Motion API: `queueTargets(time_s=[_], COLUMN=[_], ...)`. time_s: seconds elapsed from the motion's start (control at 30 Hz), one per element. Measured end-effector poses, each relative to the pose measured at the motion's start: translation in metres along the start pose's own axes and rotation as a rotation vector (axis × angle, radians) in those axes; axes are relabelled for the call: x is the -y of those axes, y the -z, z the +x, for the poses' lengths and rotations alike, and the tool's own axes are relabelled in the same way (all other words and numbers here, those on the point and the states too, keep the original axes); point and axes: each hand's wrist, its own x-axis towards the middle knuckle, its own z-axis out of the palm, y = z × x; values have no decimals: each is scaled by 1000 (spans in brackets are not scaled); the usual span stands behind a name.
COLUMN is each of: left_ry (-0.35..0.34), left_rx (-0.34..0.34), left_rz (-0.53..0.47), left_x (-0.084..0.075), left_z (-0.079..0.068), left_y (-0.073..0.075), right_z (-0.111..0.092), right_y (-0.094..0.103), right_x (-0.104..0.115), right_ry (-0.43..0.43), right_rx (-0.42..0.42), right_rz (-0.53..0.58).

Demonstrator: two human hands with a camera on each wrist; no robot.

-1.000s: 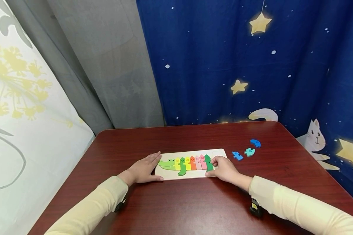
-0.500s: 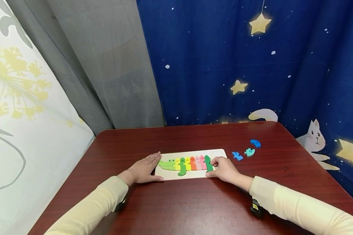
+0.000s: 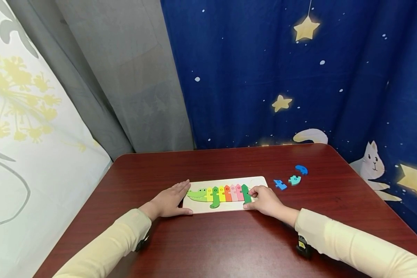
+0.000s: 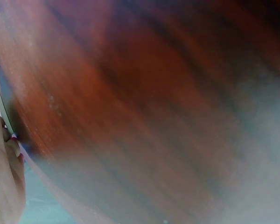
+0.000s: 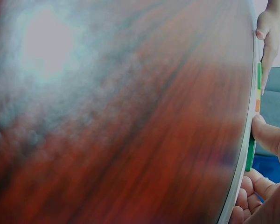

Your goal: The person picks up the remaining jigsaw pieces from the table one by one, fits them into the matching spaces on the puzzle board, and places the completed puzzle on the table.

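A pale wooden puzzle board (image 3: 229, 207) lies on the table, with a crocodile made of coloured pieces set in it. At its left end my left hand (image 3: 170, 200) rests along the edge, fingers straight and thumb spread at the near corner. Toward the right end, my right hand (image 3: 266, 200) pinches a dark green leg-shaped puzzle piece (image 3: 245, 192) beside the pink pieces. In the right wrist view, the thumb and a finger sit at either end of this green piece (image 5: 250, 156). The left wrist view shows mostly blurred tabletop, with part of the left hand (image 4: 4, 172) at the side.
Right of the board lie a blue puzzle piece (image 3: 280, 184), a teal piece (image 3: 294, 180) and a curved blue piece (image 3: 301, 169). The dark red-brown table (image 3: 208, 247) ends at the back against a grey curtain (image 3: 153, 96) and a blue starry curtain (image 3: 246, 58).
Almost nothing differs. The dark green piece and the right thumb have shifted very slightly; the left hand, board and loose pieces stay in place.
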Motion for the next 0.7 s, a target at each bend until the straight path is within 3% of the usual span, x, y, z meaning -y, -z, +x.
queueTargets(time_s=[0.7], left_ry=[-13], left_rx=[-5], left_rz=[3], left_x=[0], left_z=[-1], left_y=[0], right_z=[0], right_y=[2], right_x=[0], right_ry=[-8], right_rx=[-7], right_rz=[17])
